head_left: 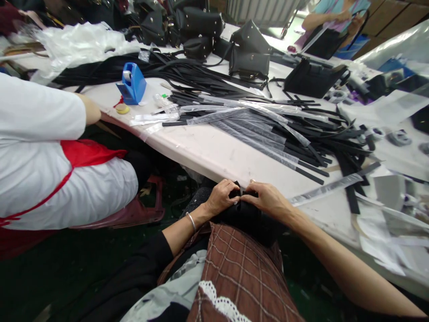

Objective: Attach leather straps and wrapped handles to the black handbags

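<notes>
Left hand (221, 197) and right hand (268, 200) together, fingers curled, both pinching black piece (248, 220) (on the lap), desk (214, 152) just beyond.

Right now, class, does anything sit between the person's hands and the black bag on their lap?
Nothing visible does. The left hand and right hand both grip the black bag by the table edge; the straps lie farther off.
</notes>
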A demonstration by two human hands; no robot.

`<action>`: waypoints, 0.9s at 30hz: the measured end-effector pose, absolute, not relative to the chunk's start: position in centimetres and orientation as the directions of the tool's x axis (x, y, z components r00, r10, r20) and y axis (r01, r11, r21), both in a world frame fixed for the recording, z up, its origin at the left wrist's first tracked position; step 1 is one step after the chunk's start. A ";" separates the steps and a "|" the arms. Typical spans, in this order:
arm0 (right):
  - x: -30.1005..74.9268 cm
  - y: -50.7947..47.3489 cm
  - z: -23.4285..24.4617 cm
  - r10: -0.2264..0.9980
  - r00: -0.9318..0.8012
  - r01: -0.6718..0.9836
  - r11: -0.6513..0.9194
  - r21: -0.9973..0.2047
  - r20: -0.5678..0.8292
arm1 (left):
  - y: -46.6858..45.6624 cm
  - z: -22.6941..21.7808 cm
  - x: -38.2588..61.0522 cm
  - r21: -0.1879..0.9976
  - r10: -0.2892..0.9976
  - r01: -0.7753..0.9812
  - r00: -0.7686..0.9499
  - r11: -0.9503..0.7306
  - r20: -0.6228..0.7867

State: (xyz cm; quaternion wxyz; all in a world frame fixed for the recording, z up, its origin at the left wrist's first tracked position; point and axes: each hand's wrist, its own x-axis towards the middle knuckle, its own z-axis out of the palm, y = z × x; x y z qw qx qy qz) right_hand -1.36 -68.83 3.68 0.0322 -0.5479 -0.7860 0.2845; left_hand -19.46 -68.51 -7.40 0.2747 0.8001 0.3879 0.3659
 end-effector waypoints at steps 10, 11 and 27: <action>-1.4 -69.0 3.1 0.895 -0.355 0.832 0.172 -0.528 -0.268 | -68.5 -6.1 -20.3 0.844 0.879 0.336 0.387 -0.417 0.280; -1.4 -69.0 3.2 0.892 -0.366 0.819 0.173 -0.547 -0.266 | -68.5 -5.6 -20.5 0.858 0.888 0.326 0.373 -0.398 0.270; -2.7 -69.7 5.8 0.908 -0.373 0.675 0.126 -0.727 -0.189 | -68.9 -0.4 -21.7 0.798 0.827 0.294 0.395 -0.526 0.400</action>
